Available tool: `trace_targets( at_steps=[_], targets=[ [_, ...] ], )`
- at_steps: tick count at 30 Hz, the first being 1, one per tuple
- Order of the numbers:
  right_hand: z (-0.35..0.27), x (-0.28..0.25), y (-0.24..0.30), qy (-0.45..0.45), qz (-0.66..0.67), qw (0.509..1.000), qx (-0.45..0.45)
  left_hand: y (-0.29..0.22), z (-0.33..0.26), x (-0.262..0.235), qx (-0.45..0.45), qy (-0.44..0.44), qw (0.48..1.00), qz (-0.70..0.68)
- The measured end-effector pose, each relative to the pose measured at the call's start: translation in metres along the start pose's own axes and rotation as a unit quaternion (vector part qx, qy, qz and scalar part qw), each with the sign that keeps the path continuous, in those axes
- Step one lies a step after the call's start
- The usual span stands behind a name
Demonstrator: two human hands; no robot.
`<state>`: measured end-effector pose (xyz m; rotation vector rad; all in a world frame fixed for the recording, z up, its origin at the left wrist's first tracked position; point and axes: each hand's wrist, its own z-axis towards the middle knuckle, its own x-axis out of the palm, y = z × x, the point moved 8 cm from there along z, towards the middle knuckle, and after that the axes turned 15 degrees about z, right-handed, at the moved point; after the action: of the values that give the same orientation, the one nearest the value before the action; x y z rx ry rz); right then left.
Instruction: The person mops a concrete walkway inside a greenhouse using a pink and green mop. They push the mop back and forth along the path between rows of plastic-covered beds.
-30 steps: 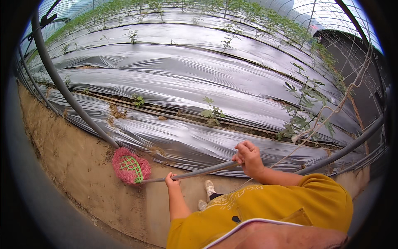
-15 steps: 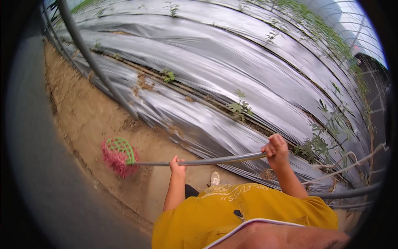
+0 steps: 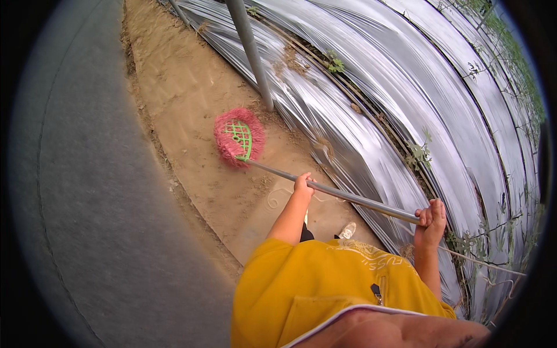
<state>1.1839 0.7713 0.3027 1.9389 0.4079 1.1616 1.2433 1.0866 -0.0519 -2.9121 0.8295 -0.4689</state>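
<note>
A broom with a long grey metal handle (image 3: pixel 362 200) slants across in front of my body. Its head (image 3: pixel 255 124) has pink bristles around a green plastic lattice and is over the sandy soil ahead of me, seemingly against the ground. Partway down the handle, my left hand (image 3: pixel 303 184) is closed around the shaft. Near the upper end, at the right, my right hand (image 3: pixel 430 223) grips it with the fingers wrapped over. Some of the right hand's finger placement is hard to make out.
A grey paved path (image 3: pixel 133 232) runs along the left beside the strip of bare soil (image 3: pixel 174 87). To the right lie beds under silvery plastic film (image 3: pixel 371 75) with small green plants (image 3: pixel 335 62). A grey metal post (image 3: pixel 249 52) stands at the bed's edge. My shoe (image 3: pixel 347 230) shows below.
My view has turned left, bringing more of the paved path in. The broom now slants, its head farther ahead of me. Both hands keep hold of the handle.
</note>
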Motion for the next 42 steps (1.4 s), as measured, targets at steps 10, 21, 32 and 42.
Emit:
trace_targets(
  at_steps=[10, 21, 32, 42],
  targets=[
    [-0.013, 0.095, 0.083, 0.166, -0.035, 0.978, -0.121, -0.024, -0.049, 0.101, -0.001, 0.163, 0.986, -0.044],
    [0.032, 0.08, 0.01, -0.061, 0.039, 0.997, -0.038, -0.08, -0.009, 0.088, 0.04, -0.012, 0.999, 0.004],
    [0.031, 0.091, -0.062, 0.005, -0.037, 0.999, -0.005, -0.095, 0.054, 0.049, 0.026, 0.003, 0.997, 0.068],
    [0.019, 0.089, 0.047, 0.063, -0.06, 0.992, -0.097, -0.027, -0.006, 0.104, 0.009, 0.177, 0.984, -0.007]
  ],
)
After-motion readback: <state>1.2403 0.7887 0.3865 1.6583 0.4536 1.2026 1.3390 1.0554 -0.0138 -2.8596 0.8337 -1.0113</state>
